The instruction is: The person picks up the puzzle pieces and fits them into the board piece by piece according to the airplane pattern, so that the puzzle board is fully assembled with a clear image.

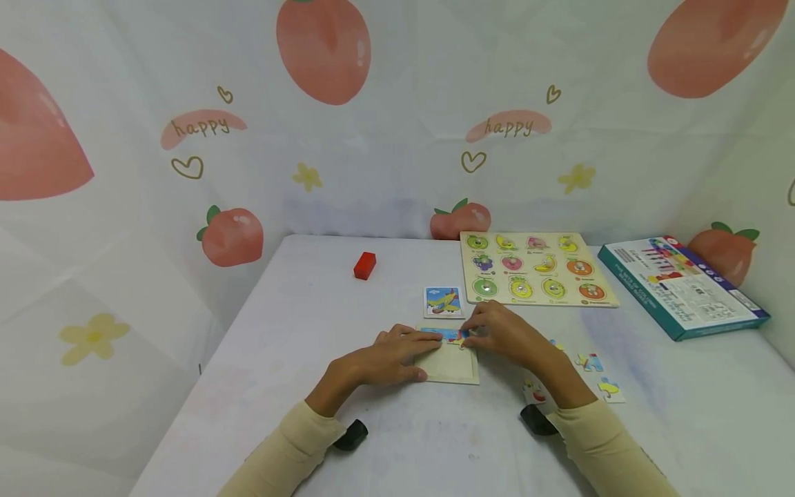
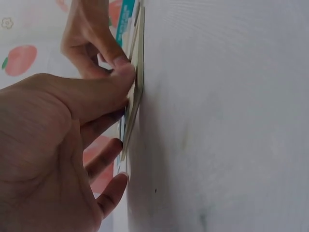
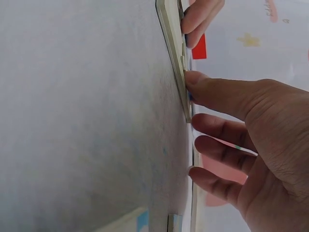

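"Near the middle of the white table (image 1: 404, 442), I see a shallow wooden tray (image 1: 448, 369) between the two hands. What is each one holding?"

"As far as I can see, the right hand (image 1: 499, 331) has a puzzle piece (image 1: 461, 337) pinched between thumb and forefinger, at the tray's far right corner. The left hand (image 1: 388, 355) grasps nothing; its fingers are stretched out, a fingertip on the blue strip (image 1: 431, 333) along the far side, the thumb at the left edge."

"What might go wrong?"

"I'd say the piece could ride up on its neighbour if it's pressed down out of line. A hard shove at that corner might skid the tray, should the left hand ease off. And the black wrist device (image 1: 537, 420) sits close to the nearest loose piece (image 1: 533, 391), so a careless swing of the right arm could knock it."

"And the things that hold other things?"

"The tray has the blue strip inside its far rim; its near part shows plain wood. Farther off to the right, the fruit board (image 1: 528, 268) has fruit pieces set in rows. Right of that lies a flat box (image 1: 683, 286); it looks closed, so I can't tell what's inside."

"Just beyond the tray?"

"A small picture card (image 1: 444, 301), and farther left, a red block (image 1: 365, 266)."
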Available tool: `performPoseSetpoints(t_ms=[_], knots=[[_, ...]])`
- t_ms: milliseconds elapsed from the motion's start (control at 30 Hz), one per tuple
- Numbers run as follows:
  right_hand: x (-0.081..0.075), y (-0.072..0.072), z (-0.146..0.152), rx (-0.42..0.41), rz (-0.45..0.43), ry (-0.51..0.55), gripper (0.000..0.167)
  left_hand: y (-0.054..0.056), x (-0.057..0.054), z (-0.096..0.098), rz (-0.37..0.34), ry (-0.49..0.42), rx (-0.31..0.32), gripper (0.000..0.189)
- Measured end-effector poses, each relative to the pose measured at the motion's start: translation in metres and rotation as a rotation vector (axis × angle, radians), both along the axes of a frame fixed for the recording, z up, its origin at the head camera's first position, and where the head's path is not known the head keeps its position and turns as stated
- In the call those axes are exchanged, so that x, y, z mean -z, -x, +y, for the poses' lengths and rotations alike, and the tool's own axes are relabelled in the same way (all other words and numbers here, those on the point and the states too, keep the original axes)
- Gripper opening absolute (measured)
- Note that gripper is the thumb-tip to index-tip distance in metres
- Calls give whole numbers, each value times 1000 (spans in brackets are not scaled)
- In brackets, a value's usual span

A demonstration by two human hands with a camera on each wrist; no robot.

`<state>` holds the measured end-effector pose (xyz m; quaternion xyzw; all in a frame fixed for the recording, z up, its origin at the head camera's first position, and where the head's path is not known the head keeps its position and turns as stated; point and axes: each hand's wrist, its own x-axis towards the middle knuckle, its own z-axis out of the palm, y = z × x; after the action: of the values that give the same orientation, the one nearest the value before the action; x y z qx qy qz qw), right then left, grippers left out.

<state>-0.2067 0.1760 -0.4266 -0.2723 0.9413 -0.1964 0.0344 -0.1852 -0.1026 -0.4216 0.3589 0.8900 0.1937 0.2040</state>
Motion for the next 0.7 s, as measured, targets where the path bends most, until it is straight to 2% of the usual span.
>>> performPoseSetpoints(t_ms=[133,367,500,700], knots=[[1,1,1,-10,6,1,19,-1,-1,3,22,-1,3,65],[1,0,1,-19,8,31,19,-2,-5,15,14,-12,23,71],[2,1,1,-20,5,44,17,-1,-9,23,4,20,45,78],[2,0,0,0,-14,44,16,1,-12,31,-28,85,24,87]])
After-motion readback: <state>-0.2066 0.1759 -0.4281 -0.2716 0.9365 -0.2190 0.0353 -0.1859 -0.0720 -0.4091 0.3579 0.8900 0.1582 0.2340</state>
